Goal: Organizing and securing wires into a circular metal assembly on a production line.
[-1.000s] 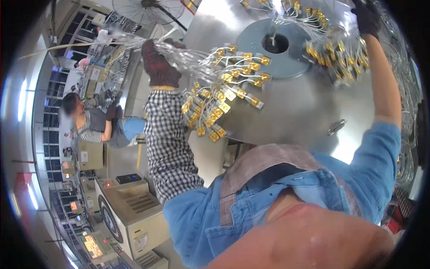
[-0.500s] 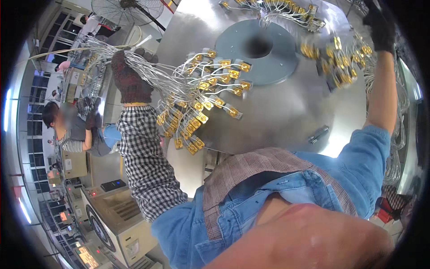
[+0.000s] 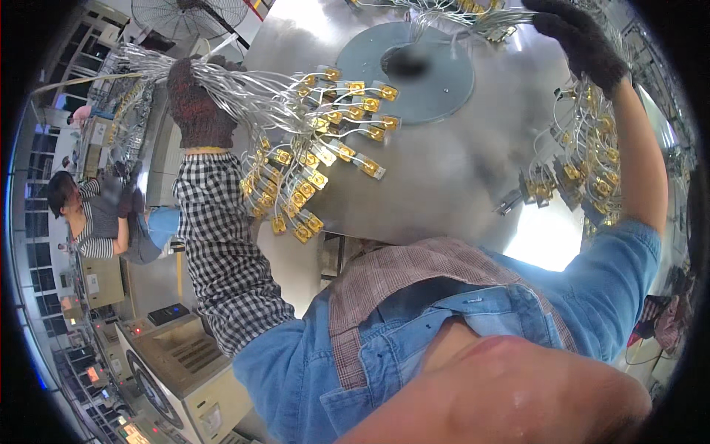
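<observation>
My left hand (image 3: 198, 100), in a dark knitted glove, is closed around a thick bundle of whitish wires (image 3: 255, 96). From it fan out several gold-coloured square connectors (image 3: 303, 194), hanging past the near edge of the metal table. My right hand (image 3: 580, 41), gloved too, reaches to the far right with its thumb and fingers on either side of the wires of a second bundle (image 3: 495, 21); the fingertips are partly cut off by the frame. Below my right wrist a third wire bundle (image 3: 592, 159) with gold connectors lies at the table's right side.
A blue-grey round disc (image 3: 451, 81) with a dark centre sits on the metal table (image 3: 429, 189). A small metal tool (image 3: 509, 201) lies near the right bundle. To the left are a boxy machine (image 3: 177, 370), a fan (image 3: 196, 18) and another person (image 3: 103, 222) at work.
My right hand has left the third bundle, blurred in motion before and now lower at the right, and moved to the far bundle's wires. My left hand keeps its hold.
</observation>
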{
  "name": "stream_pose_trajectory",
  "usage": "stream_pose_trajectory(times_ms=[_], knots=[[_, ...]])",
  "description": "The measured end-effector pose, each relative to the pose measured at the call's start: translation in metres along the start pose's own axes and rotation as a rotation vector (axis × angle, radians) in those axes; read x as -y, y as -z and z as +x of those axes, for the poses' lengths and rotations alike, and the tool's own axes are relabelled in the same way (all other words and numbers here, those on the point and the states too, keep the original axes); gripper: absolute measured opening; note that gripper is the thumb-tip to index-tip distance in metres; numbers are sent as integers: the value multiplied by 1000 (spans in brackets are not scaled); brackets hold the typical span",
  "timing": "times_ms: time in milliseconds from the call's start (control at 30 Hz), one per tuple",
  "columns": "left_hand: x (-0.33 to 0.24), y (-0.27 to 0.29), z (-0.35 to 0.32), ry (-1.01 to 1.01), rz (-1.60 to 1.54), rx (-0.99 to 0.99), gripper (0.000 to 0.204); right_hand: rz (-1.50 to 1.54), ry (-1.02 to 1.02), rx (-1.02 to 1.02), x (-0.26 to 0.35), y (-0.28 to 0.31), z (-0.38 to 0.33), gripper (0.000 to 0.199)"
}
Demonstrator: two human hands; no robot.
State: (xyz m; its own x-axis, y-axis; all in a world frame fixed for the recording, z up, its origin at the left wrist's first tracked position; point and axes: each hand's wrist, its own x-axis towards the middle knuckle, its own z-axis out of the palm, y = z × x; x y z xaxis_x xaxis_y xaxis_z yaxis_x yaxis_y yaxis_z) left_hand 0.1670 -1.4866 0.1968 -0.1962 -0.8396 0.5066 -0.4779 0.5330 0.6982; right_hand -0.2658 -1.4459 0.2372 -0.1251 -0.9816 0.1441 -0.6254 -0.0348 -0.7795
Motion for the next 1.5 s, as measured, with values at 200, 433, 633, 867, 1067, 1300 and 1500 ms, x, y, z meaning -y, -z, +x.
stream_pose_trajectory(times_ms=[200, 433, 633, 867, 1067, 1300, 1500], knots=[[16, 10, -10, -672, 999, -275, 19, -190, 8, 301, 13, -32, 39, 31], [14, 2, -10, -334, 672, -235, 13, -359, 51, 423, 25, -74, 77, 29], [28, 8, -10, 321, -867, -327, 26, -294, 499, 814, -69, -158, 156, 22], [-4, -15, -10, 439, -941, -460, 47, -657, 564, 433, -62, -187, 109, 58], [1, -7, -26, 416, -1112, -152, 72, 208, 795, 614, 27, -204, -14, 100], [16, -10, -64, -212, 594, 367, 35, 466, 543, 281, 62, -259, -60, 63], [55, -36, -52, -289, 962, -90, 35, 950, 239, 130, 79, -271, -75, 34]])
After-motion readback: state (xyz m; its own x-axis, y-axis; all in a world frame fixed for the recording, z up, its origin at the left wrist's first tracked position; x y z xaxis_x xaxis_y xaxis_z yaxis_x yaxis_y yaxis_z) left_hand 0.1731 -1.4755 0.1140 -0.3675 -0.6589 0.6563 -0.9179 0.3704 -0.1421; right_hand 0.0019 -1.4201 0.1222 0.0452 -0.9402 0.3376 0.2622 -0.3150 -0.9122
